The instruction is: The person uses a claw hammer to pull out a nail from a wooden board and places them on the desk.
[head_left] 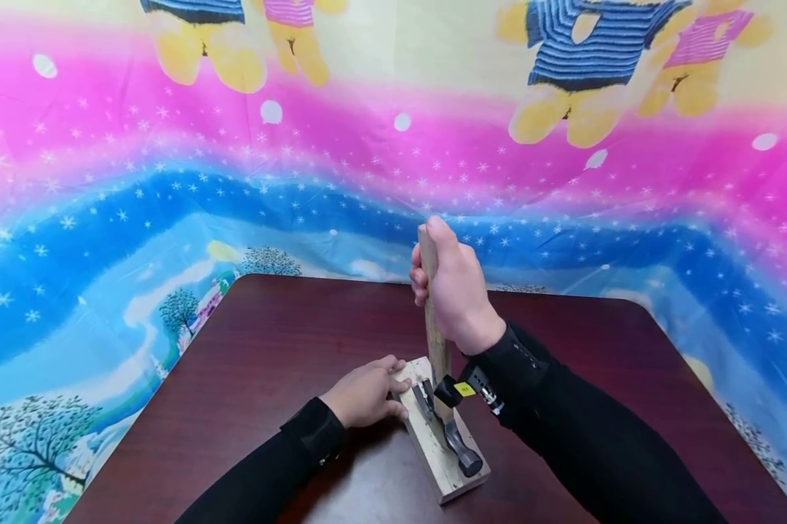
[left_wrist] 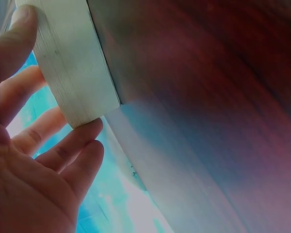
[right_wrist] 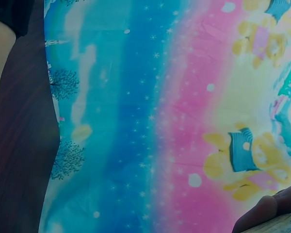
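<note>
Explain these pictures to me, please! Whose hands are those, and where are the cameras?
There is no robot, just a person's two bare hands. The widest picture comes from a camera worn on the head. The other two come from cameras, one on each wrist; the right-wrist one mostly sees the colourful cloth behind. On the dark table lies a wooden block. The left hand holds it, and the right hand grips a hammer by its handle, metal head down at the block.

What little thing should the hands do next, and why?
Maybe the right hand could gently pull back on the hammer handle: it stands nearly upright, the hammer head sits against the wooden block, and the left hand holds the block.
</note>
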The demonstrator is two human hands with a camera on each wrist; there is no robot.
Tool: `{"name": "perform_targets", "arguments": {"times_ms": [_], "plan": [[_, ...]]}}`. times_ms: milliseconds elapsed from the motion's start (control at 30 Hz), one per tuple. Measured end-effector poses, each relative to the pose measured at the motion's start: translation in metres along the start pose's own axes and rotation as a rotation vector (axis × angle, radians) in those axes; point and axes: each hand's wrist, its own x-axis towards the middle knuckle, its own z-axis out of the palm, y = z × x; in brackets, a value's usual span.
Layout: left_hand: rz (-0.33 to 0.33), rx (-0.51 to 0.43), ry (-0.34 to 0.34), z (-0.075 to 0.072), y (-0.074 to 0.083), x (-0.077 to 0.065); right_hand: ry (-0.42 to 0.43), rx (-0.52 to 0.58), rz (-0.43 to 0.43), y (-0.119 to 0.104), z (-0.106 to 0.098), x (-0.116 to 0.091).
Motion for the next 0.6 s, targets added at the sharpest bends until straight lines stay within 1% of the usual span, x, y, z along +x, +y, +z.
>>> {"name": "perform_targets", "arguments": {"times_ms": [133, 333, 433, 500, 600], "plan": [[0.001, -0.009, -0.002, 0.001, -0.001, -0.001, 0.016, 0.008, -0.051, -0.003, -0.006, -0.012], [-0.002, -0.019, 0.000, 0.002, 0.000, -0.003, 0.020, 0.055, -0.102, -0.007, -0.011, -0.030], [-0.004, -0.023, 0.003, 0.004, 0.001, -0.002, 0.027, 0.079, -0.162, -0.009, -0.015, -0.041], [-0.007, -0.018, 0.005, 0.004, 0.001, -0.002, 0.017, 0.113, -0.218, -0.010, -0.019, -0.050], [-0.019, -0.011, 0.005, 0.003, 0.002, -0.002, -0.029, 0.195, -0.309, -0.009, -0.028, -0.060]]}}
